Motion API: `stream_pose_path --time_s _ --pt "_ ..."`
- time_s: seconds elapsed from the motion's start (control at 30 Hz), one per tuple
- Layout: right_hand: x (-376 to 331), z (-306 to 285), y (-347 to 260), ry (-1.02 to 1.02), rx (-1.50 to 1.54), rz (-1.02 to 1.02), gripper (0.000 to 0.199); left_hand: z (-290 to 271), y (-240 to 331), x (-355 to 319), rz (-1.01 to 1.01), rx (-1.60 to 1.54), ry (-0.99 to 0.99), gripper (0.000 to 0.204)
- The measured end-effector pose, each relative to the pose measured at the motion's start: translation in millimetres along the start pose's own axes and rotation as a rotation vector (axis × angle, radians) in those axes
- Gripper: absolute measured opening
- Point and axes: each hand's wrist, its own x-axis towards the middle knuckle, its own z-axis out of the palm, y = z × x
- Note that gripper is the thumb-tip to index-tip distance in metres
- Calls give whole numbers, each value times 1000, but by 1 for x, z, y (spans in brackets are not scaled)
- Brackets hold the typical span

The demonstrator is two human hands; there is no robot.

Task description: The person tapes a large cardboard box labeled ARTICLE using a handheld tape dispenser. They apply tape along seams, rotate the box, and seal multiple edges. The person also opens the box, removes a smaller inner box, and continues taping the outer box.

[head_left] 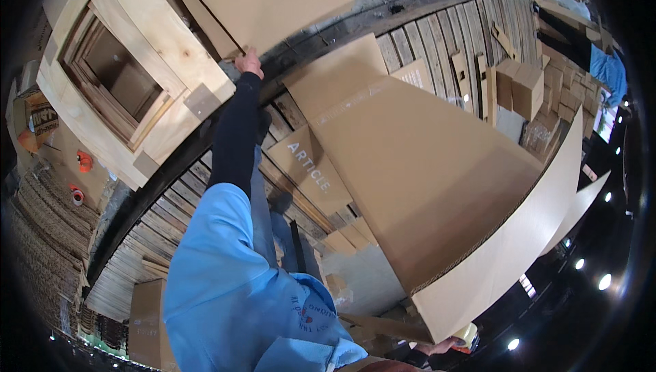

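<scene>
Stretched far out, my left hand [250, 63] is closed at the lower corner of a large brown cardboard sheet [273, 3], where a thin dark line or strip ends. What its fingers hold is too small to make out. Beside it lies a pale wooden frame [178, 50] with stepped inner edges and cardboard pieces on its corners. Low at the right, my right hand [439, 347] is partly hidden, its fingers around what looks like a tape dispenser [467, 338]. A big opened cardboard box [424, 160] stands between my hands, its raised flap [506, 249] just above the right one.
Slatted wooden decking [427, 37] runs underneath. A printed flat carton [311, 170] leans by my legs. Stacked cartons [519, 88] and a person in blue [607, 74] are at the right. Orange tape dispensers [84, 161] lie at the left near layered cardboard [41, 228].
</scene>
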Motion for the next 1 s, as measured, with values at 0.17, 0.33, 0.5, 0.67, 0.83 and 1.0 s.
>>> stream_pose_path --time_s 0.17,0.33,0.5,0.67,0.83,1.0 --pt "-15 5 13 109 -87 -54 67 6 24 -59 -23 223 182 80" --pt "-6 23 10 108 -135 -105 66 4 10 -59 36 -68 140 81" --pt "-5 29 10 133 -171 -132 66 1 -1 -37 -10 87 185 75" --pt "-9 30 11 169 -211 -134 66 -1 -6 -26 -212 -184 58 73" --pt "-8 26 11 180 -232 -141 66 -5 -17 -32 156 -93 65 23" --pt "-12 -1 10 226 -199 -117 66 -14 15 -78 459 7 141 12"
